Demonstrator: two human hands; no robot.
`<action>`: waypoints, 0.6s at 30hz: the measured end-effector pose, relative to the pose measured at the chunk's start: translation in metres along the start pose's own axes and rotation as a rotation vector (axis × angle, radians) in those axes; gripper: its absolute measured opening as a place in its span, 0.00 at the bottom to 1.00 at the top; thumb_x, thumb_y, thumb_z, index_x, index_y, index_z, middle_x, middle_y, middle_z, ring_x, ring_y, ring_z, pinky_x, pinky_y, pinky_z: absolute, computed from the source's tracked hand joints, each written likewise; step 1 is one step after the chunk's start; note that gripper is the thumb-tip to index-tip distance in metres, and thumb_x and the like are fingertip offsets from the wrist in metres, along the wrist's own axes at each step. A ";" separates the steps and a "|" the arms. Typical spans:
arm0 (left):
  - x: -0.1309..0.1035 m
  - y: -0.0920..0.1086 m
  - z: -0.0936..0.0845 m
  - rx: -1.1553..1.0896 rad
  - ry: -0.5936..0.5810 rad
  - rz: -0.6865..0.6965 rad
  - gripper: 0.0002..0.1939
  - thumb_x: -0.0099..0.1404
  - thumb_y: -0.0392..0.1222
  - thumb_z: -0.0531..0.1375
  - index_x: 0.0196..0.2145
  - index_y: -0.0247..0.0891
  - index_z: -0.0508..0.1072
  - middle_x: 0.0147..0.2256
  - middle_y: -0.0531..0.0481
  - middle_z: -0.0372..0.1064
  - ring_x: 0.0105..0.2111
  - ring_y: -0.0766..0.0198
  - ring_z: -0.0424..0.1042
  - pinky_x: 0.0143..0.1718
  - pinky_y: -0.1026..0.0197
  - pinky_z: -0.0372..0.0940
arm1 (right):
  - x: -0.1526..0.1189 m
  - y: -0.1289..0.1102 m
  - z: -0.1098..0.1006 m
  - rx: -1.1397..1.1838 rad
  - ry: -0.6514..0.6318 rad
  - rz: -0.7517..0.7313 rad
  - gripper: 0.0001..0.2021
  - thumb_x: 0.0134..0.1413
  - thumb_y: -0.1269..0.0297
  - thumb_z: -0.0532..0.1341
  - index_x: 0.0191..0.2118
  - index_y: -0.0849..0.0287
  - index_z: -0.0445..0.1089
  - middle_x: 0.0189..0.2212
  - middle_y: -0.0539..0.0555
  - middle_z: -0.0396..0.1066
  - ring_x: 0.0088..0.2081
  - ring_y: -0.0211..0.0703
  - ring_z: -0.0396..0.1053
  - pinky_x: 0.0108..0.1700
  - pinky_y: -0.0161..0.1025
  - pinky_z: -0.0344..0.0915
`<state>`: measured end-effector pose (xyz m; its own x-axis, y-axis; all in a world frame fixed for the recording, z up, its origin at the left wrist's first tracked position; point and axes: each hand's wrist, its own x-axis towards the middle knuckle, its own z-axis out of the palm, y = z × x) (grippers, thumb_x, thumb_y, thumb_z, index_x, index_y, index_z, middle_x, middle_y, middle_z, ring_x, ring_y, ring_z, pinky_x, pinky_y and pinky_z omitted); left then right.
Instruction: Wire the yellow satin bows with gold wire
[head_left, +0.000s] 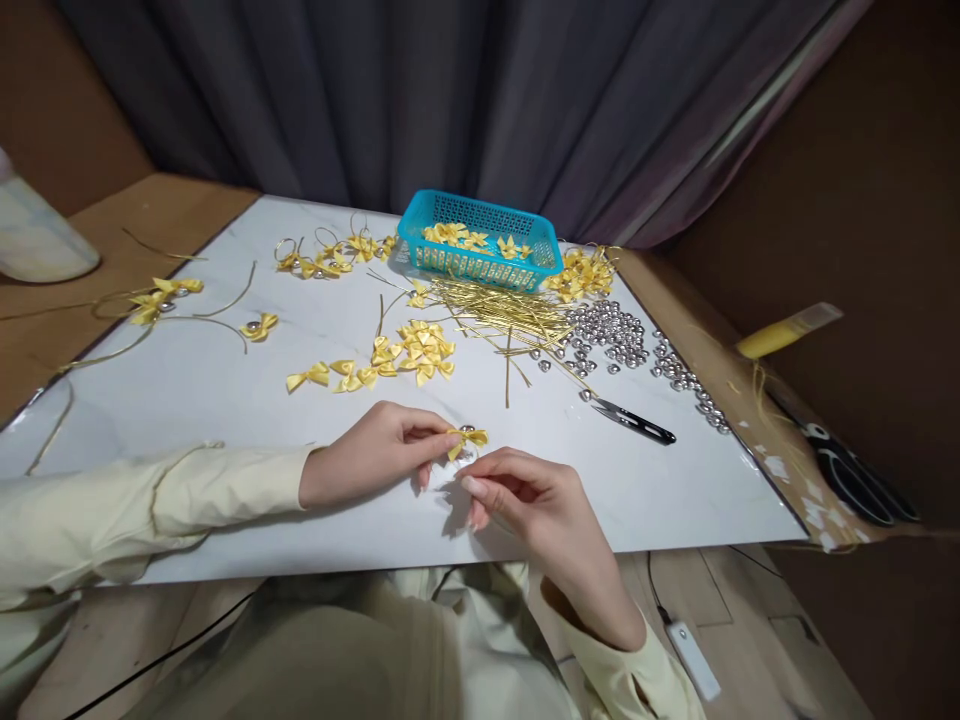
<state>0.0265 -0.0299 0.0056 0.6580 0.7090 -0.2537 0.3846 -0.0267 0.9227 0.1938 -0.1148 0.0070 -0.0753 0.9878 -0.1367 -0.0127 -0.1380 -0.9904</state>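
Observation:
My left hand [386,450] pinches a yellow ribbon bow [470,437] at its left end, just above the white table. A small silver bead shows on top of that bow. Close below and to the right, my right hand [525,490] has thumb and forefinger pressed together; whatever they hold, if anything, is too small to tell. Beyond my hands lies a pile of yellow bows [425,350], with gold cords [502,310] heaped behind it to the right. Silver heart-shaped beads [611,330] are scattered further right.
A blue basket [480,262] with bows stands at the back. Black thread snips [636,422] lie right of my hands. Large black scissors [847,475] and a yellow-handled tool [787,332] are at the right edge. Corded bows [161,300] lie at the left.

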 end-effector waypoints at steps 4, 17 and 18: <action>0.000 0.002 0.001 -0.116 0.019 -0.038 0.14 0.61 0.46 0.58 0.35 0.31 0.74 0.20 0.52 0.70 0.21 0.68 0.67 0.25 0.68 0.60 | -0.003 0.002 0.001 -0.134 0.031 -0.148 0.08 0.55 0.69 0.59 0.37 0.62 0.76 0.24 0.51 0.69 0.24 0.33 0.67 0.33 0.31 0.66; -0.002 0.001 0.004 -0.215 0.013 -0.029 0.14 0.61 0.47 0.59 0.36 0.31 0.72 0.28 0.47 0.75 0.31 0.61 0.74 0.37 0.61 0.67 | 0.008 0.031 0.020 -0.372 0.404 -0.271 0.07 0.54 0.68 0.60 0.35 0.62 0.75 0.26 0.52 0.74 0.22 0.36 0.70 0.27 0.31 0.67; -0.003 0.002 0.004 -0.214 0.015 -0.024 0.14 0.61 0.47 0.59 0.35 0.31 0.73 0.28 0.47 0.75 0.32 0.61 0.74 0.37 0.61 0.67 | 0.008 0.032 0.020 -0.395 0.411 -0.287 0.07 0.54 0.68 0.60 0.35 0.63 0.75 0.26 0.52 0.74 0.22 0.36 0.71 0.27 0.31 0.67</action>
<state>0.0277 -0.0343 0.0066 0.6398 0.7184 -0.2731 0.2526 0.1390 0.9575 0.1724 -0.1128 -0.0250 0.2658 0.9396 0.2158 0.3988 0.0966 -0.9119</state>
